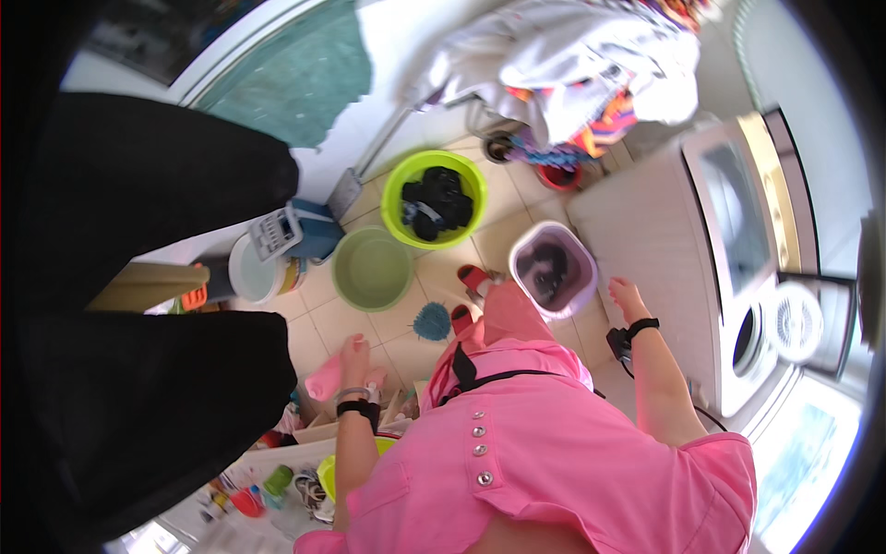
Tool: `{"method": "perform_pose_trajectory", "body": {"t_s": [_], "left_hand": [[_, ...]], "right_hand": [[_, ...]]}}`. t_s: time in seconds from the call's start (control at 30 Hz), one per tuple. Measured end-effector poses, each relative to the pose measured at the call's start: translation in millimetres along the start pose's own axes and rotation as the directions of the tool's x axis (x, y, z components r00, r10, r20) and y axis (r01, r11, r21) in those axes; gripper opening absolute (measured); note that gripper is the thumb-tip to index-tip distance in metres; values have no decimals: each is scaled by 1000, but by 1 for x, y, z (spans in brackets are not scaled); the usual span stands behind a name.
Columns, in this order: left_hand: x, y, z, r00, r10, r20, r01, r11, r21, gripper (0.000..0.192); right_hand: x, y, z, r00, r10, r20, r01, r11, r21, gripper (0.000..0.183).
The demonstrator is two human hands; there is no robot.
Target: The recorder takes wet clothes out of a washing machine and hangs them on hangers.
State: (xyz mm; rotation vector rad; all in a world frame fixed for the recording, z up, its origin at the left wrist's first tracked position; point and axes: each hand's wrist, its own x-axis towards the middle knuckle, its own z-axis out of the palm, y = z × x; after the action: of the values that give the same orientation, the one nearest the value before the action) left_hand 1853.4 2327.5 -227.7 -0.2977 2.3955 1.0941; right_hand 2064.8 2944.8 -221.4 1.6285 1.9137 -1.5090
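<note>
My left hand (356,356) is at the lower left of the view, its fingers around a pink bottle or pouch (324,378); the exact kind is unclear. On the right, my right hand (626,298) hangs beside the washing machine, fingers loosely bent, with no object visible in it. Nearest to it is a pale purple plastic bin (588,280) with dark cloth (552,270) inside. A lime green basin (479,181) holds black items (443,201). Beside it, a duller green basin (372,269) stands on the tiled floor.
A blue-green brush head or mat (432,321) lies on the floor. At the left stand a white bucket (252,270) and a blue box (318,232). White and patterned clothes (588,62) hang at the top. The washing machine (644,228) is right; black cloth covers the left.
</note>
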Motion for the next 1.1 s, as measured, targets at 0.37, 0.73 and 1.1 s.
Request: {"method": "perform_pose_trajectory", "body": {"t_s": [0.37, 0.73, 1.1], "left_hand": [[55, 71, 42, 912, 190, 365, -215, 976, 30, 27], [28, 153, 149, 667, 245, 703, -535, 815, 224, 27], [-75, 333, 304, 534, 539, 652, -673, 737, -58, 30]], "right_hand": [[-179, 173, -3, 957, 233, -171, -204, 964, 172, 44], [-253, 192, -52, 925, 174, -338, -150, 984, 95, 43], [-176, 190, -367, 375, -77, -924, 293, 955, 40, 29]]}}
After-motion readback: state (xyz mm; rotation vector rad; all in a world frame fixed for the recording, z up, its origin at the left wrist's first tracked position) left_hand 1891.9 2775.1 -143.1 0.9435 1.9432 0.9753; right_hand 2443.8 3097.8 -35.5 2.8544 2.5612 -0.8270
